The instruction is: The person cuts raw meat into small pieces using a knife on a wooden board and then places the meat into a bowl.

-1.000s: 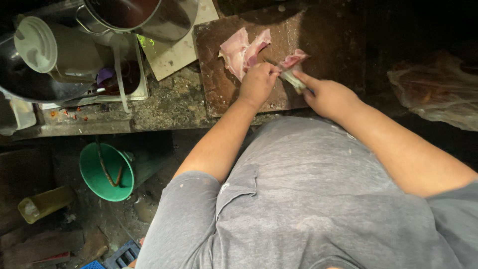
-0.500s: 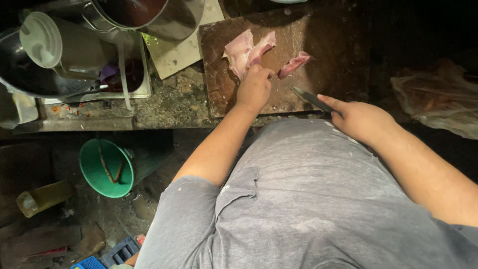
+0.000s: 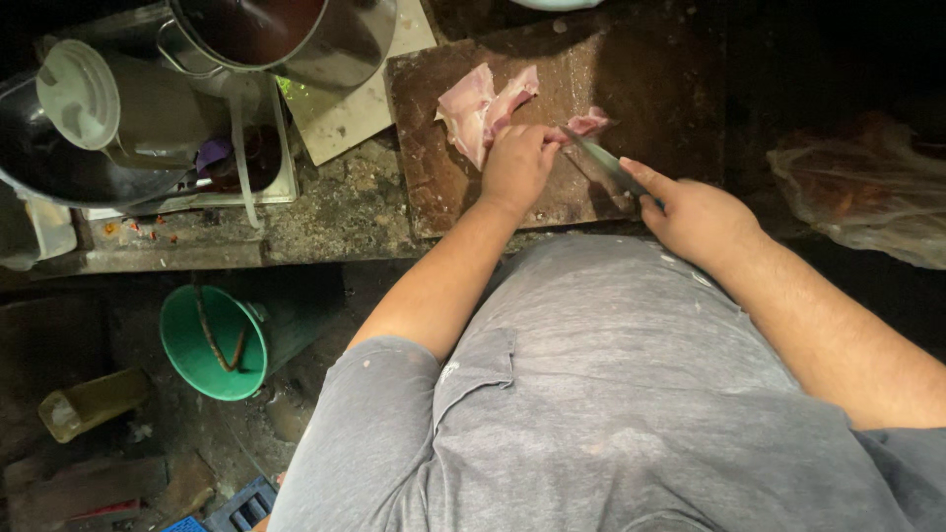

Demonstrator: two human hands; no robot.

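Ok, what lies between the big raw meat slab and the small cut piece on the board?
In the head view, the left hand lies between the meat slab and the small piece, by the knife.
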